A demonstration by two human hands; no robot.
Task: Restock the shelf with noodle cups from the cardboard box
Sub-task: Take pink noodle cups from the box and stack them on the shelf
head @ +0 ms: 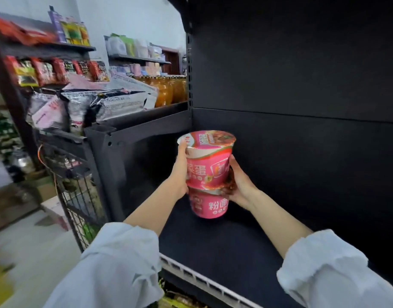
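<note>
Two pink noodle cups, stacked one on the other, sit between a person's hands over a dark shelf (224,247) whose board lies bare to the right and toward the front, where a pale ribbed strip (204,278) marks its edge. Behind and to the right stands the black back panel (302,85), well apart from the cups; to the left a dark side bracket (115,152) closes the bay. The lower cup (210,206) rests on or just above the board; I cannot tell which. The upper cup (207,160) tilts slightly. The left hand (180,174) clasps the upper cup's left side, thumb at its rim. The right hand (240,182) curls round the joint between the cups.
</note>
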